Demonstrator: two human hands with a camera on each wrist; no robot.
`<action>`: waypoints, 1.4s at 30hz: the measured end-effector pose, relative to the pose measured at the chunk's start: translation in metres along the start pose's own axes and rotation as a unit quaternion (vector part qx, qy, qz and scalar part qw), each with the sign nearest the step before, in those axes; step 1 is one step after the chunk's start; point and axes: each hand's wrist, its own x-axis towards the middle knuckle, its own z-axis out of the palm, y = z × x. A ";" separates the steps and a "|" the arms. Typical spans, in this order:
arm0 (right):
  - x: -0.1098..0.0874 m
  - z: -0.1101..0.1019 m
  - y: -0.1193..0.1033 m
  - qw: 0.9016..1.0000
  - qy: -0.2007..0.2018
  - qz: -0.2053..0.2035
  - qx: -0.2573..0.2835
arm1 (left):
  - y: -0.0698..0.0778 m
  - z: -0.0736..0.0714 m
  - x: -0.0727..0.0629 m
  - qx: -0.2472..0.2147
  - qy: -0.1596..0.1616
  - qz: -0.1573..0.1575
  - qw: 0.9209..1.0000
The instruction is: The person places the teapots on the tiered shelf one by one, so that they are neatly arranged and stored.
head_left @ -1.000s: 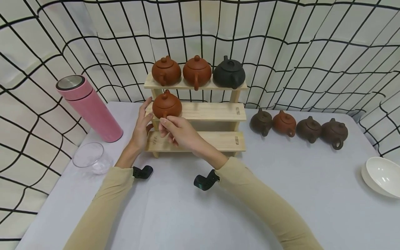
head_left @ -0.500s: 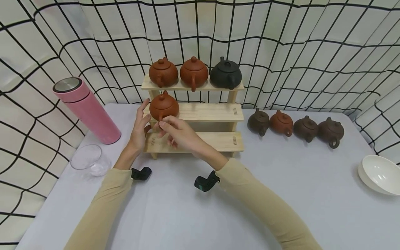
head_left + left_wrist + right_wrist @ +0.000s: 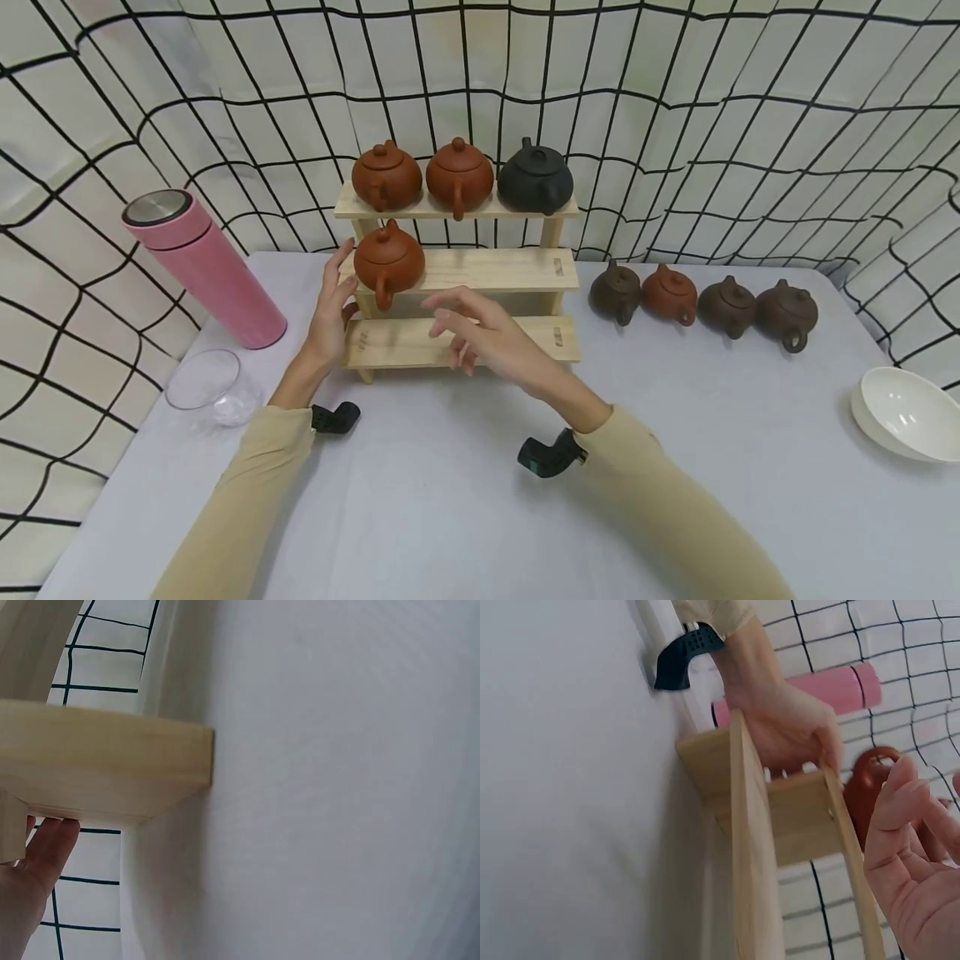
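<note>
An orange-brown clay teapot [image 3: 390,257] stands at the left end of the middle board of a three-tier wooden display shelf [image 3: 491,271]. My left hand [image 3: 327,325] grips the shelf's left end beside that teapot; in the left wrist view its fingers [image 3: 54,844] reach behind the wood. My right hand [image 3: 487,337] hovers in front of the lower boards, fingers loosely bent and holding nothing, apart from the teapot's handle. On the top board sit two reddish-brown teapots [image 3: 460,177] and a black teapot [image 3: 536,177].
Right of the shelf, several small teapots [image 3: 726,306] line the table's back. A white bowl [image 3: 909,414] is at far right. On the left stand a pink thermos [image 3: 213,271] and a clear glass vessel [image 3: 213,387]. Black netting [image 3: 630,104] encloses the table's back and sides.
My right hand has let go of the middle-board teapot's handle and drawn back to the right. The teapot stays on the board, and my left hand keeps its place at the shelf.
</note>
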 end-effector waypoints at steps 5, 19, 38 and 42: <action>-0.032 -0.046 0.009 0.999 0.022 0.004 -0.039 | 0.000 -0.001 -0.001 0.002 0.000 0.001 1.000; -0.117 -0.157 0.057 0.974 0.175 0.100 -0.106 | -0.002 -0.003 -0.001 -0.003 0.005 0.000 1.000; -0.085 -0.161 0.081 0.957 0.201 0.211 0.013 | -0.003 0.000 -0.001 -0.008 0.000 -0.002 1.000; -0.081 -0.161 0.082 0.957 0.199 0.208 0.040 | -0.002 0.001 0.000 -0.006 -0.002 0.003 1.000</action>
